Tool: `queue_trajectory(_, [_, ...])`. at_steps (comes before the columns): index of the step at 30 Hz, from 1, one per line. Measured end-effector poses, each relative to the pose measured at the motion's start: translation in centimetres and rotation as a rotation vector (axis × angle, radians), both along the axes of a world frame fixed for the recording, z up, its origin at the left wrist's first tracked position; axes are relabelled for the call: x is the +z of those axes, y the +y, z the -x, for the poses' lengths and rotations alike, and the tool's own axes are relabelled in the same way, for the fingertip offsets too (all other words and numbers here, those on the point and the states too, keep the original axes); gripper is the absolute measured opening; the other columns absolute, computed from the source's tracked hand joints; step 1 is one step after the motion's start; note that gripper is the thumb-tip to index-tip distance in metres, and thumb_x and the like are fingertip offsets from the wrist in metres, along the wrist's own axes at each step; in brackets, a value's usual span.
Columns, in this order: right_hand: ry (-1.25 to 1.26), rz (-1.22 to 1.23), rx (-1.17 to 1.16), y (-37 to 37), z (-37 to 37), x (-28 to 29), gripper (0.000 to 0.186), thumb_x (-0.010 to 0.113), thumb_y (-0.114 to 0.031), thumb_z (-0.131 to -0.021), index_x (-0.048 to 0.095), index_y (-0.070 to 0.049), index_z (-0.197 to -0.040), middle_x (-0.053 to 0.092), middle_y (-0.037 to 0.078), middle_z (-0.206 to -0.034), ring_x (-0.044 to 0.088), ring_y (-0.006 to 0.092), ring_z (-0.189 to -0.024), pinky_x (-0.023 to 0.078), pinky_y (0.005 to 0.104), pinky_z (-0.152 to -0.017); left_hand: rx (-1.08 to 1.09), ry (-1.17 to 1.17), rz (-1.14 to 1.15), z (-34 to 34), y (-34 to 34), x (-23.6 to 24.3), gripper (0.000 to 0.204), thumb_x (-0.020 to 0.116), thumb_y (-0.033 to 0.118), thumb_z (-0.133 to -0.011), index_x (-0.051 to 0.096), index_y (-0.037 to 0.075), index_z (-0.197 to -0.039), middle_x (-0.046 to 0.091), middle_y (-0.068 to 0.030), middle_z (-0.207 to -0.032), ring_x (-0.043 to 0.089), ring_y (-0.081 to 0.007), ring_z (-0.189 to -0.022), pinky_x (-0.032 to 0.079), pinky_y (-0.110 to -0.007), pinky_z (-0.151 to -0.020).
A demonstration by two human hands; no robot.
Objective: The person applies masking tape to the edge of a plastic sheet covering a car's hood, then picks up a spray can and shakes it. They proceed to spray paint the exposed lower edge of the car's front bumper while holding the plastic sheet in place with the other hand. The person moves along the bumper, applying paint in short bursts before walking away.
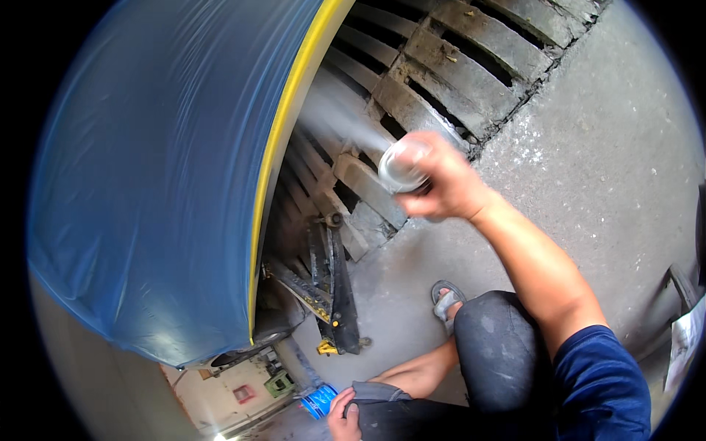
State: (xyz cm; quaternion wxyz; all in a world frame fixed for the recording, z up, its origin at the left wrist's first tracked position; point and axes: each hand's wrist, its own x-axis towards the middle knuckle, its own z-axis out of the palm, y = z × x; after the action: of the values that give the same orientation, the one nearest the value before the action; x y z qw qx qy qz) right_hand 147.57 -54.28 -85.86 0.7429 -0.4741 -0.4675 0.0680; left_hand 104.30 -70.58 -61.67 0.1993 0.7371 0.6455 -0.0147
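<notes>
- The right hand [441,176], blurred, wraps around a spray can [403,170], over the floor right of the blue sheet [169,184].
- Pale mist [342,117] leaves the can toward the sheet's yellow edge [278,140]; the liquid inside is hidden.
- The left hand [344,417] lies at the near side, by the dark shorts; I cannot tell whether it grips anything.
- A blue tin [319,402] sits just left of it, contents unseen.
</notes>
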Motion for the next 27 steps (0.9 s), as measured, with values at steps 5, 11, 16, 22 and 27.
queue_trajectory(5, [-0.147, 0.074, 0.498, 0.5, 7.0, 1.1, 0.072, 0.079, -0.022, -0.07, 0.05, -0.031, -0.136, 0.054, 0.017, -0.112, 0.064, 0.0364, -0.09, 0.056, 0.0405, -0.076, -0.007, -0.002, -0.002, 0.0, -0.1, -0.2, 0.03, 0.053, 0.004, -0.08, 0.067, -0.004, -0.106, 0.066, -0.0176, -0.116, 0.06, -0.0291, -0.113, 0.042, -0.039, -0.103])
queue_trajectory(11, [-0.046, 0.033, 0.267, -0.2, 4.2, 1.0, 0.075, 0.081, -0.022, -0.067, 0.05, -0.028, -0.135, 0.054, 0.017, -0.114, 0.063, 0.0362, -0.093, 0.055, 0.0403, -0.08, -0.016, 0.009, -0.001, -0.5, -0.1, -0.4, 0.031, 0.052, 0.005, -0.08, 0.067, -0.004, -0.106, 0.066, -0.0171, -0.116, 0.06, -0.0291, -0.113, 0.041, -0.039, -0.103])
queue_trajectory(16, [0.059, -0.068, -0.241, -3.1, -6.8, -0.8, 0.074, 0.078, -0.011, -0.067, 0.047, -0.012, -0.134, 0.057, 0.013, -0.113, 0.06, 0.0284, -0.101, 0.051, 0.0362, -0.09, -0.039, 0.015, -0.01, -0.9, 0.3, -0.3, 0.031, 0.052, 0.004, -0.08, 0.067, -0.004, -0.106, 0.066, -0.0175, -0.116, 0.06, -0.029, -0.113, 0.041, -0.038, -0.102])
queue_trajectory(22, [-0.117, 0.024, -0.207, -4.9, -7.6, -0.6, 0.071, 0.073, -0.008, -0.069, 0.049, -0.015, -0.135, 0.056, 0.015, -0.114, 0.059, 0.0321, -0.104, 0.051, 0.0387, -0.093, -0.071, 0.006, -0.011, -1.0, 1.1, -0.2, 0.029, 0.051, 0.002, -0.081, 0.067, -0.005, -0.105, 0.066, -0.0173, -0.116, 0.06, -0.0278, -0.112, 0.042, -0.037, -0.102])
queue_trajectory(27, [0.06, 0.027, 0.022, -3.7, -5.2, 1.0, 0.067, 0.079, -0.02, -0.072, 0.053, -0.016, -0.133, 0.058, 0.016, -0.107, 0.06, 0.0333, -0.102, 0.051, 0.0389, -0.09, -0.066, 0.08, 0.003, -2.4, 1.2, 0.1, 0.03, 0.055, 0.018, -0.094, 0.065, -0.001, -0.115, 0.063, -0.0174, -0.121, 0.057, -0.0303, -0.118, 0.04, -0.038, -0.105])
